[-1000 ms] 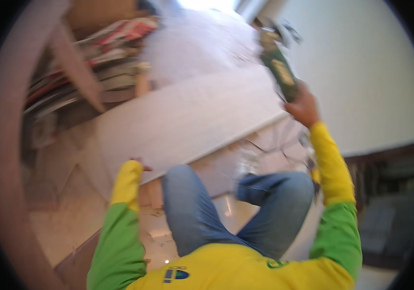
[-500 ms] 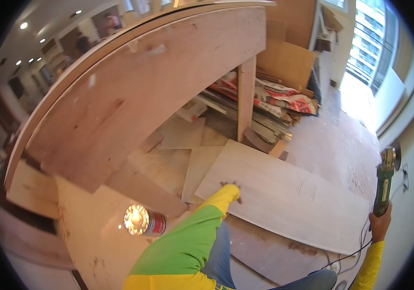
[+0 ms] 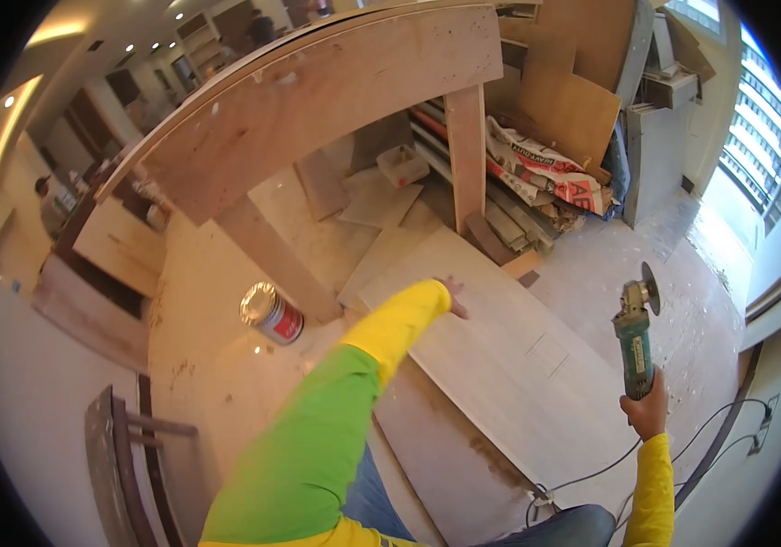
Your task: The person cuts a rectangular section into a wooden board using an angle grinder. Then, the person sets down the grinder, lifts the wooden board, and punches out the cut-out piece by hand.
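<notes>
My right hand (image 3: 648, 407) is wrapped round the rear body of a green angle grinder (image 3: 635, 351). The grinder stands upright in my grip, its thin round disc (image 3: 651, 288) at the top facing right, held up beyond the right edge of a pale flat board (image 3: 500, 356). Reaching forward, my left hand (image 3: 453, 297) is over the far left part of that board, fingers apart; it seems to rest on the surface. Short pencil-like lines (image 3: 547, 354) mark the board near its middle. A second panel (image 3: 450, 447) lies under its near edge.
A wooden table frame (image 3: 318, 109) spans the far side. A paint can (image 3: 271, 314) stands left of my arm. Beyond lie printed sacks (image 3: 550, 169) and stacked boards. Black cords (image 3: 700, 428) run to a wall outlet (image 3: 764, 424) at right. A stool (image 3: 126, 447) is at lower left.
My view has turned, shifting the surroundings. The grinder has come away from the right wall, leftward toward the board. My left hand stays at the board, its fingers now showing more clearly.
</notes>
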A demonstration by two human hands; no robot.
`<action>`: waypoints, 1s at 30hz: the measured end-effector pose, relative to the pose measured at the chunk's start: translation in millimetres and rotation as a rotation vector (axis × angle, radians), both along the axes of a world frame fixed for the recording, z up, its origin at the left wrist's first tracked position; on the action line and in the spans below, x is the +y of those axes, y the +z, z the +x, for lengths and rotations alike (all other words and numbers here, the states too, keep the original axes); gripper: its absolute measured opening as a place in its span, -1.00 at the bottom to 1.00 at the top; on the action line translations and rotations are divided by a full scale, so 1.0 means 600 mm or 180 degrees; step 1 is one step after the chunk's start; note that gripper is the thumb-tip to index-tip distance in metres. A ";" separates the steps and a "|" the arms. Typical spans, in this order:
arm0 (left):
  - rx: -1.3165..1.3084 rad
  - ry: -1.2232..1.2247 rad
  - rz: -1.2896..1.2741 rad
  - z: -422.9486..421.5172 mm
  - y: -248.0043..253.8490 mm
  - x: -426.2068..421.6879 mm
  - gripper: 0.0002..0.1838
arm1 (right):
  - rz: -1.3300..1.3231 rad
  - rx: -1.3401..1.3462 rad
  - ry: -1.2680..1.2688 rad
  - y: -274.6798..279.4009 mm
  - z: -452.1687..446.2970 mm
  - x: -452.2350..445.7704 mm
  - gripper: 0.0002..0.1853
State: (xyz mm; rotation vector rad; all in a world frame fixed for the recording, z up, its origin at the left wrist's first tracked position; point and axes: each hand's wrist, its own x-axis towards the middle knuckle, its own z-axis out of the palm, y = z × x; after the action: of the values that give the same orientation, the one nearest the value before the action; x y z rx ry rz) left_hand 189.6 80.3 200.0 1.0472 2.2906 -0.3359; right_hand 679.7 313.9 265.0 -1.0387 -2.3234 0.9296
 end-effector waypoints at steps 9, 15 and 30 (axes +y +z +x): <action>0.0090 0.1860 0.1000 0.144 0.303 -0.366 0.28 | -0.0759 -0.0096 0.0740 0.035 0.015 0.077 -0.28; -0.0312 0.1914 0.0876 0.423 0.388 -0.390 0.06 | -0.0978 0.0022 0.0953 -0.043 -0.004 0.112 -0.28; -0.2358 -0.0967 0.1198 0.642 0.268 0.027 -0.31 | -0.1202 -0.1196 0.0943 -0.086 -0.114 0.064 -0.22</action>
State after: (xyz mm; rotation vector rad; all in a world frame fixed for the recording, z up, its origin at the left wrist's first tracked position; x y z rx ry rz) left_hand 574.9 96.6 360.9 1.4151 1.5509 0.3413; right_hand 611.4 352.2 213.5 -1.1074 -2.7316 1.4378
